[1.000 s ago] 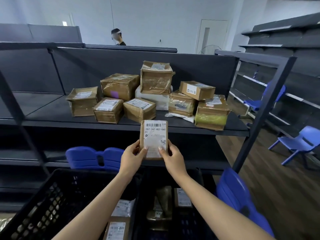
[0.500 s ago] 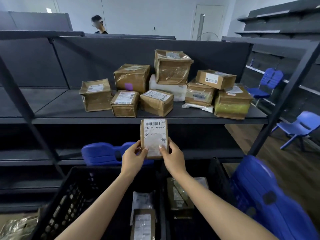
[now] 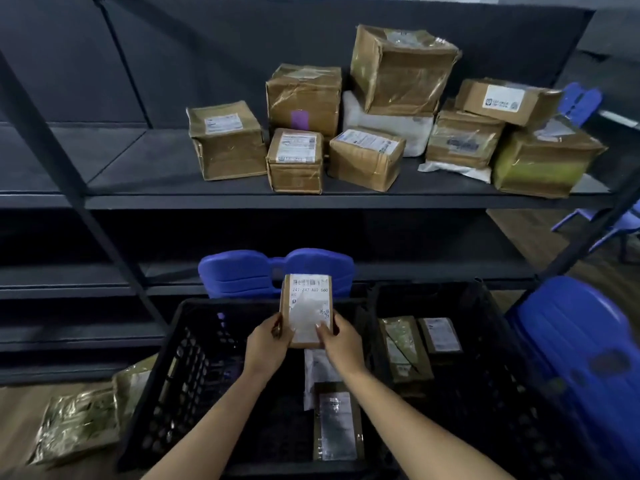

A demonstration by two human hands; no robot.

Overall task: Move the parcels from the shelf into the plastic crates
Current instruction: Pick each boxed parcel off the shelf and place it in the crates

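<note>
Now both hands hold one small labelled parcel (image 3: 306, 308) between them, the left hand (image 3: 268, 344) gripping its left edge and the right hand (image 3: 341, 341) its right. The parcel hangs upright just above the far rim of the left black crate (image 3: 187, 368), which already holds flat parcels. A second ago it was held well above this crate, near the shelf front. It has since come down, so the drop looks close. Above and beyond the crate, a cluster of boxes waits on the shelf (image 3: 138, 168). A second crate (image 3: 429, 288) touches its right side.
</note>
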